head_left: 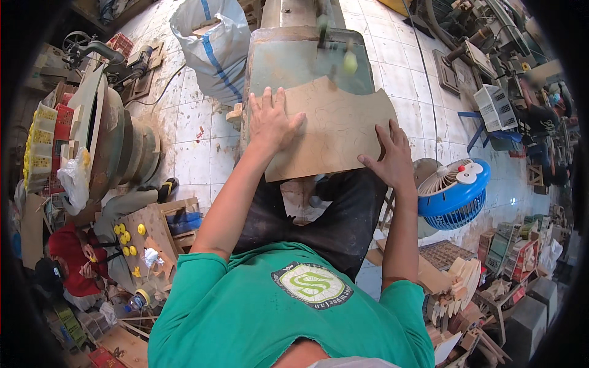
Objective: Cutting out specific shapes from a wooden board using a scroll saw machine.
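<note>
A thin brown sheet of board (331,132), with curved lines drawn on it and an uneven far edge, lies on the greenish metal machine table (279,58). Its near edge overhangs toward my lap. My left hand (273,122) rests flat on the sheet's left part, fingers stretched forward and apart. At the right edge is my right hand (392,156), open, its thumb over the sheet and its fingers along the side. Just beyond the far edge, a dark upright machine part (323,30) and a small light-green thing (350,62) look blurred.
A white woven sack (211,52) stands left of the table. On the right is a blue fan (457,193). Yellow round pieces (126,239) lie on a board at left, where another person in red (76,260) sits. Cut wood pieces (457,285) are piled at lower right.
</note>
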The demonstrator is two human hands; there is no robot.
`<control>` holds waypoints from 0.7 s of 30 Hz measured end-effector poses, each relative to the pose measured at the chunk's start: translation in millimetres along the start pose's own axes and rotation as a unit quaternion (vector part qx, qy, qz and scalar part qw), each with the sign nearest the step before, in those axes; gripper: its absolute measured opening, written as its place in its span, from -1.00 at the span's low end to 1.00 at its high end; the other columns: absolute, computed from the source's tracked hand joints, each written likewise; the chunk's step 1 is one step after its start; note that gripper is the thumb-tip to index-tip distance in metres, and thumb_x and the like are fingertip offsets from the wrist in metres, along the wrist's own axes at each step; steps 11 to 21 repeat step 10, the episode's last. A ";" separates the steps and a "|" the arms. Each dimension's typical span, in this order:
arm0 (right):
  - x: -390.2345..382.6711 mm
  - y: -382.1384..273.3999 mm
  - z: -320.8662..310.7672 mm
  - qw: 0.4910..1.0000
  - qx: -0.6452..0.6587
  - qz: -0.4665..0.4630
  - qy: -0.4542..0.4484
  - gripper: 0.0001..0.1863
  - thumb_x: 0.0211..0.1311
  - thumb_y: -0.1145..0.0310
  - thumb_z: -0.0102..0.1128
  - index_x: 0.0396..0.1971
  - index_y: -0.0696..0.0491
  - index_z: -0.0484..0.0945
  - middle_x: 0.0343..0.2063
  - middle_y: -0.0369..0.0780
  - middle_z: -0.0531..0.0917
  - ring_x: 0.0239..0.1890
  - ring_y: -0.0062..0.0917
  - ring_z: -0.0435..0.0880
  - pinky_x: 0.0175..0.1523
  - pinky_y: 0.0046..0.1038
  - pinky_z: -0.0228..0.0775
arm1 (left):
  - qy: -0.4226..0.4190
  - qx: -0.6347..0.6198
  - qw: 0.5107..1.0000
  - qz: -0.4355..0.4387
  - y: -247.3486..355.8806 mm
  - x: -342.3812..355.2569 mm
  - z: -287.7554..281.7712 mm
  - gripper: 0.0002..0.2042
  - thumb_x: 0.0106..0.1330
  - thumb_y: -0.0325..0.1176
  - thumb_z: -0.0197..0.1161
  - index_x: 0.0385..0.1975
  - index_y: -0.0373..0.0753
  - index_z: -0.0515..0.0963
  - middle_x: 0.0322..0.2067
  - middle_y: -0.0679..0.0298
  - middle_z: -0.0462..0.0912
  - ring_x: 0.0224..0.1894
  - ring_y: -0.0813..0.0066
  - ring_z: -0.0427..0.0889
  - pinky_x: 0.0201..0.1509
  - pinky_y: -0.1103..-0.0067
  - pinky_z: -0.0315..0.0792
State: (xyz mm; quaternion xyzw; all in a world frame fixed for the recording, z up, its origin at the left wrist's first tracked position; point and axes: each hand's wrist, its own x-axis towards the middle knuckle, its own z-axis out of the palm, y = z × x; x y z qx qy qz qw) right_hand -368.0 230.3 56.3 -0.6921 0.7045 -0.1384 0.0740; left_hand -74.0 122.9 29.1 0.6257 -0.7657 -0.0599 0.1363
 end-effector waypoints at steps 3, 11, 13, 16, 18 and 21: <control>-9.5 -4.8 -5.4 1.000 0.010 -0.011 -0.015 -0.05 -0.17 -0.20 0.48 0.27 -0.05 0.44 0.40 0.07 0.20 0.39 0.13 0.18 0.42 -0.02 0.11 | 0.006 -0.006 1.000 0.027 -9.7 6.9 0.6 -0.17 0.29 0.20 0.12 0.39 -0.33 0.22 0.37 -0.19 0.17 0.43 -0.30 0.04 0.55 0.14 -0.16; -37.3 -20.9 -10.1 0.993 0.016 -0.010 -0.114 0.04 -0.25 -0.12 0.56 0.34 -0.05 0.38 0.46 -0.01 0.10 0.45 0.04 0.10 0.45 0.02 0.06 | -0.032 -0.002 0.996 0.086 -35.1 28.5 -8.0 -0.22 0.29 0.20 0.14 0.41 -0.19 0.26 0.42 -0.07 0.14 0.46 -0.23 0.01 0.56 0.17 -0.15; -37.3 -20.9 -10.1 0.993 0.016 -0.010 -0.114 0.04 -0.25 -0.12 0.56 0.34 -0.05 0.38 0.46 -0.01 0.10 0.45 0.04 0.10 0.45 0.02 0.06 | -0.032 -0.002 0.996 0.086 -35.1 28.5 -8.0 -0.22 0.29 0.20 0.14 0.41 -0.19 0.26 0.42 -0.07 0.14 0.46 -0.23 0.01 0.56 0.17 -0.15; -37.3 -20.9 -10.1 0.993 0.016 -0.010 -0.114 0.04 -0.25 -0.12 0.56 0.34 -0.05 0.38 0.46 -0.01 0.10 0.45 0.04 0.10 0.45 0.02 0.06 | -0.032 -0.002 0.996 0.086 -35.1 28.5 -8.0 -0.22 0.29 0.20 0.14 0.41 -0.19 0.26 0.42 -0.07 0.14 0.46 -0.23 0.01 0.56 0.17 -0.15; -37.3 -20.9 -10.1 0.993 0.016 -0.010 -0.114 0.04 -0.25 -0.12 0.56 0.34 -0.05 0.38 0.46 -0.01 0.10 0.45 0.04 0.10 0.45 0.02 0.06 | -0.032 -0.002 0.996 0.086 -35.1 28.5 -8.0 -0.22 0.29 0.20 0.14 0.41 -0.19 0.26 0.42 -0.07 0.14 0.46 -0.23 0.01 0.56 0.17 -0.15; -37.3 -20.9 -10.1 0.993 0.016 -0.010 -0.114 0.04 -0.25 -0.12 0.56 0.34 -0.05 0.38 0.46 -0.01 0.10 0.45 0.04 0.10 0.45 0.02 0.06 | -0.032 -0.002 0.996 0.086 -35.1 28.5 -8.0 -0.22 0.29 0.20 0.14 0.41 -0.19 0.26 0.42 -0.07 0.14 0.46 -0.23 0.01 0.56 0.17 -0.15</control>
